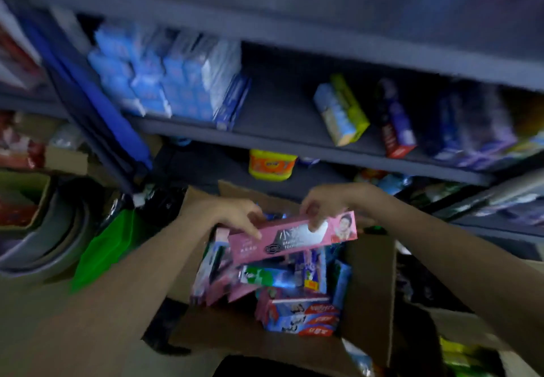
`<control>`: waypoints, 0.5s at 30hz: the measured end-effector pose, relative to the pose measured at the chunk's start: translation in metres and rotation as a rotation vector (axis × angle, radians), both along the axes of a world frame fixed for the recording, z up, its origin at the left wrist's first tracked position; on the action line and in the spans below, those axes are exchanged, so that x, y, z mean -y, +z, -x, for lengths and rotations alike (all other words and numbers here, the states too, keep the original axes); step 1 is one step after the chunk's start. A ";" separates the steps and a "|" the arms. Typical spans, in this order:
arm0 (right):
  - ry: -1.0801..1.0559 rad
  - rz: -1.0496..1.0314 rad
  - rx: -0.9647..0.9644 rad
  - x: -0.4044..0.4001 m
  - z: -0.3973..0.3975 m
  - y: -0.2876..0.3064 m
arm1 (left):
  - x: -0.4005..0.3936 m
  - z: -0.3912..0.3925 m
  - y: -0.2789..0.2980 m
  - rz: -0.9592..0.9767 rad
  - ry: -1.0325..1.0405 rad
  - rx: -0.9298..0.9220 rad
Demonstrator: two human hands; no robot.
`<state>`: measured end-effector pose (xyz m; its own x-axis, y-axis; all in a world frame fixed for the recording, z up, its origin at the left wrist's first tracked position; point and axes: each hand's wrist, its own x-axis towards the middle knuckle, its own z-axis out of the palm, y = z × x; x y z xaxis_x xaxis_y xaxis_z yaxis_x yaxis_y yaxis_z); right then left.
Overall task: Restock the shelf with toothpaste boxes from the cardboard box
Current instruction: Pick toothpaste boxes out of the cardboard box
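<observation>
You can't read much here: the pink toothpaste box point(291, 236) carries white lettering and a portrait, too blurred to make out. Print on the other boxes in the cardboard box point(368, 288) is illegible too.

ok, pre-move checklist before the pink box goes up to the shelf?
1. Grip: left hand and right hand both pinch the pink toothpaste box at its upper edge. ok.
2. Box clear of the cardboard box: it sits above the other packs, but contact underneath is hidden. cannot tell.
3. Free slot: bare shelf between the blue stack and the yellow-green box. ok.
4. Matching pink stock on that shelf: none visible. not ok.
5. Path upward: nothing seen between hands and shelf edge. ok.
6. Image sharpness for aiming: heavy motion blur. not ok.
</observation>
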<state>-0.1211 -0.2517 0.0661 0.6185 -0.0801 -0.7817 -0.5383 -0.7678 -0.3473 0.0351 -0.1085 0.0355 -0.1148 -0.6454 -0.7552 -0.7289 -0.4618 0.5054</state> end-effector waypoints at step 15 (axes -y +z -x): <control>-0.278 1.008 0.519 0.062 0.134 0.248 | 0.184 0.052 0.287 0.352 0.027 -0.244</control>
